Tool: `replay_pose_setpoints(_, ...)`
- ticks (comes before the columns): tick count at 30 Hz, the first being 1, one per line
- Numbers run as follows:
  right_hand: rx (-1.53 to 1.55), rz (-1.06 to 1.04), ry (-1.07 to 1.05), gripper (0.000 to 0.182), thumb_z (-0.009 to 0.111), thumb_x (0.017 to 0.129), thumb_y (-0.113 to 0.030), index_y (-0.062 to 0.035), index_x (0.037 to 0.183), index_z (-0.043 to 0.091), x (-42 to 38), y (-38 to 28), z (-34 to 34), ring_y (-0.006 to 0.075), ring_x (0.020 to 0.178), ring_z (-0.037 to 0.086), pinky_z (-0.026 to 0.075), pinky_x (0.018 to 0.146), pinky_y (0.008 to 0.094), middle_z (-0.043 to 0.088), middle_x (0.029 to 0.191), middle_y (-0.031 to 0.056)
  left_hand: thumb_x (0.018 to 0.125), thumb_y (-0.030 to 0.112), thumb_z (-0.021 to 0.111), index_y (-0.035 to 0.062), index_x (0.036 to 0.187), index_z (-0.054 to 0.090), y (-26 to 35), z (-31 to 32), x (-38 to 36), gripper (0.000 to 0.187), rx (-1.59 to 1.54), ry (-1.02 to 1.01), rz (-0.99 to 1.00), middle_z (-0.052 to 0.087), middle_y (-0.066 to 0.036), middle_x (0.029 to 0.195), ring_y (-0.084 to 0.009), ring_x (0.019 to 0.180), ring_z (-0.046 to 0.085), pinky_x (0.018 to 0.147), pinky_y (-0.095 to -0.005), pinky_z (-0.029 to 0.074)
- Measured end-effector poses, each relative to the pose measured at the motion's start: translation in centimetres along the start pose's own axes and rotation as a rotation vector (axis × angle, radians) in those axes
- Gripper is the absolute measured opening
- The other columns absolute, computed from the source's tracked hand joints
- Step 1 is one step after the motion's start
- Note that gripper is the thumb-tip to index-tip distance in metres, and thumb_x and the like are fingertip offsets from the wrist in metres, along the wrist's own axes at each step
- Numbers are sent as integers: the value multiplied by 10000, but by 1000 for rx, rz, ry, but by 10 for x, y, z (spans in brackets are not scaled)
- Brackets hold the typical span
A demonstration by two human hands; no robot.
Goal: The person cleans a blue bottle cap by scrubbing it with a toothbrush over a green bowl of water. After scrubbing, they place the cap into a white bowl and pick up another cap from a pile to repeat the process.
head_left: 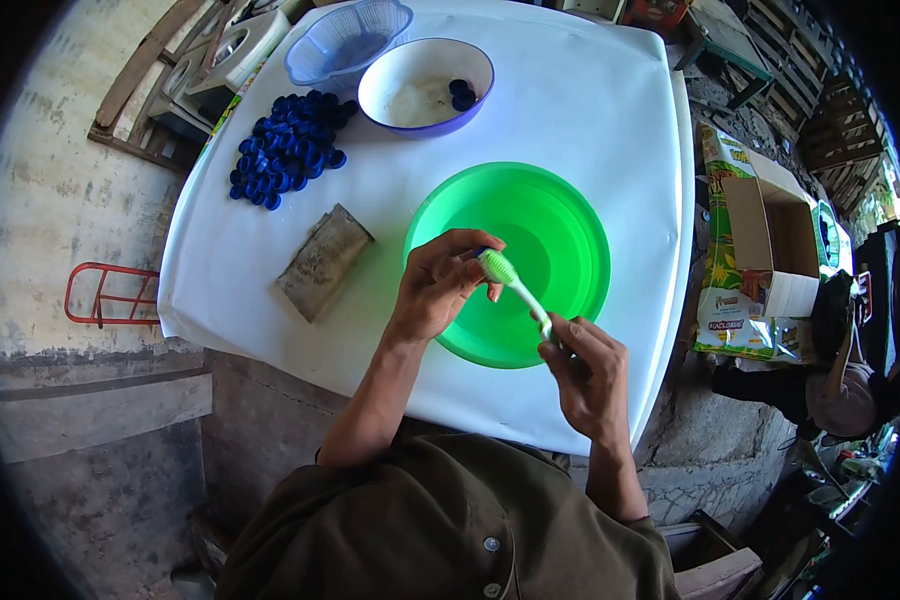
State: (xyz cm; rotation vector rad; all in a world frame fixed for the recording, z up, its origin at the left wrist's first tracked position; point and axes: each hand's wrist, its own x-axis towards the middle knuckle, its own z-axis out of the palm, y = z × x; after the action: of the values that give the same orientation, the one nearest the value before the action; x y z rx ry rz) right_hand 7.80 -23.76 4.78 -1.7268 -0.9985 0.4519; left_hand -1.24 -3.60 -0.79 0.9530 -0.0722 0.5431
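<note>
Above the green basin (560, 225), my left hand (440, 283) pinches a small dark blue cap (482, 252), mostly hidden by fingers and brush. My right hand (588, 372) is closed round the handle of a green and white toothbrush (520, 288), its bristle head at the cap. A pile of blue caps (288, 145) lies at the table's upper left. A white bowl with a purple outside (388, 88) has a few blue caps (461, 95) in it. A flat, stained block (325, 262) rests left of the basin.
A pale blue plastic basket (348, 45) stands behind the bowl on the white-covered table (630, 130). To the right are an open cardboard box (775, 225) and a person (850, 400). A red metal frame (110, 295) is at the left wall.
</note>
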Motion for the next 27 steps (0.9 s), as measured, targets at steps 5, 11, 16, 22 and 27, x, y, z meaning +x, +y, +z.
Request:
replay_pose_setpoints(5,1,7,2,276,696,842,55,41,1118,689,1,-1,1,219,577,567,433,536,310,603,749,130,982,119,626,-29,1267,572,1,-1,0,326,18,-15,-18,659,-136,1014,-192,817,610,699,-337,511)
replay_pose_setpoints(11,-6,37,15,270,691,843,57,48,1113,682,3,3,0,217,581,570,442,543,308,602,750,134,956,139,664,-5,1250,563,-3,-1,-2,343,-3,2,-27,655,-142,995,-208,796,614,690,-327,501)
replay_pose_setpoints(16,3,37,-2,277,700,842,45,43,1118,681,3,7,-2,213,576,555,437,544,309,598,748,128,942,157,686,-4,1214,575,0,0,-2,335,-24,21,-47,638,-129,966,-223,812,614,670,-321,505)
replay_pose_setpoints(22,14,35,-12,262,703,845,40,35,1106,686,2,0,0,205,569,547,427,532,315,600,749,122,931,100,691,44,1192,631,3,1,0,273,-64,47,-77,659,-99,1012,-196,778,627,681,-328,509)
replay_pose_setpoints(27,20,11,3,261,700,849,40,25,1109,691,4,4,1,206,577,551,432,541,316,601,747,122,935,111,691,21,1193,627,-7,-4,-3,280,5,80,-15,676,-88,991,-165,826,616,699,-292,477)
